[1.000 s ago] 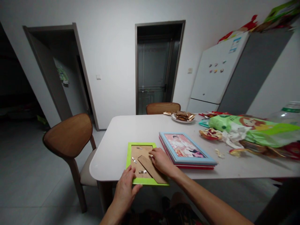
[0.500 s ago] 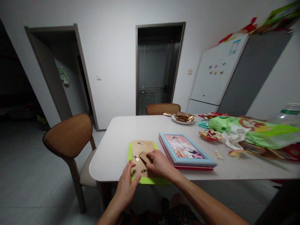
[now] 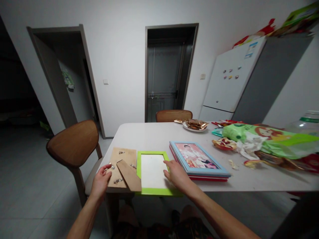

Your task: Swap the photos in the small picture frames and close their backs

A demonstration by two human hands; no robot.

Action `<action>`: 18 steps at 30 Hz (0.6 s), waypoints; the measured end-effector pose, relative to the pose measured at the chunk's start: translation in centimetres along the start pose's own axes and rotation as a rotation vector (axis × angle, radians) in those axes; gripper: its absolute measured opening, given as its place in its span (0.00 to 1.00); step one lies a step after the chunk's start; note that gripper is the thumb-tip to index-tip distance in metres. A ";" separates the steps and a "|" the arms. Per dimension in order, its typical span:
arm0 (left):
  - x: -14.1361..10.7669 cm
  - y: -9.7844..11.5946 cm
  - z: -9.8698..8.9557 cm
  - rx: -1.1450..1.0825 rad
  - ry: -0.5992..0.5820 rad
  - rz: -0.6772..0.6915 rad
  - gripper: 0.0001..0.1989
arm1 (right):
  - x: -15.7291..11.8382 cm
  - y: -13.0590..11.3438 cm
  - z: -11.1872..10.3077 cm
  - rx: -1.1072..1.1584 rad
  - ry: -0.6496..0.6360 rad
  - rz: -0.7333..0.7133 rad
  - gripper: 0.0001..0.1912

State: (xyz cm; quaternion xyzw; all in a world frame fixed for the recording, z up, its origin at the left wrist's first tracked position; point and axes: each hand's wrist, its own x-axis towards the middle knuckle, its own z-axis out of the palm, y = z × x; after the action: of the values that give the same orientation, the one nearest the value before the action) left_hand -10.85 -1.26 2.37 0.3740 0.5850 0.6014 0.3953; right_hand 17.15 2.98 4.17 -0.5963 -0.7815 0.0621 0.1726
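Note:
A brown picture frame backing board (image 3: 126,156) with metal clips and a folding stand lies at the table's left front. My left hand (image 3: 101,181) is closed at its left edge, fingertips by a clip. Right beside the board is a bright green picture frame (image 3: 159,192) with a white sheet (image 3: 152,171) showing inside its border. My right hand (image 3: 177,174) rests at the frame's right side, fingers apart, the index finger reaching over the border. To the right of that hand sits a stack of frames, topped by a light blue picture frame (image 3: 199,159) with a pink picture.
Farther back on the white table (image 3: 139,134) is a plate of wrapped snacks (image 3: 195,125). At right lie an opened pomegranate (image 3: 225,143), crumpled tissue (image 3: 249,146), a green bag (image 3: 276,136) and a clear jar (image 3: 307,124). A wooden chair (image 3: 74,142) stands at the left.
The backing board has come off the green frame and moved left with my left hand, uncovering the white sheet. My right hand has let go of the stand and shifted to the frame's right side.

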 end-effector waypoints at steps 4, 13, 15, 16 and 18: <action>0.9 -1.7 -1.7 0.207 0.030 0.011 0.16 | -0.1 1.9 1.7 -0.112 -0.052 0.077 0.22; 0.5 -2.1 -0.6 0.833 0.110 0.438 0.14 | 0.9 2.1 1.5 0.319 0.033 0.261 0.30; -0.8 -2.1 1.2 0.803 0.090 0.529 0.15 | 0.5 1.4 0.5 0.669 -0.049 0.350 0.32; -1.6 -2.1 2.5 0.769 0.054 0.570 0.16 | 0.3 1.0 -0.1 0.848 -0.098 0.370 0.33; -3.7 -1.6 5.3 0.707 -0.096 0.622 0.17 | -0.1 -0.1 -1.3 1.125 -0.148 0.350 0.35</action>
State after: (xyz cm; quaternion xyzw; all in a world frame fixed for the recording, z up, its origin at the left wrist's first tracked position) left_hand -4.44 -2.48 0.96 0.6705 0.5952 0.4371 0.0716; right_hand 17.55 2.69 5.34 -0.5275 -0.5286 0.5358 0.3941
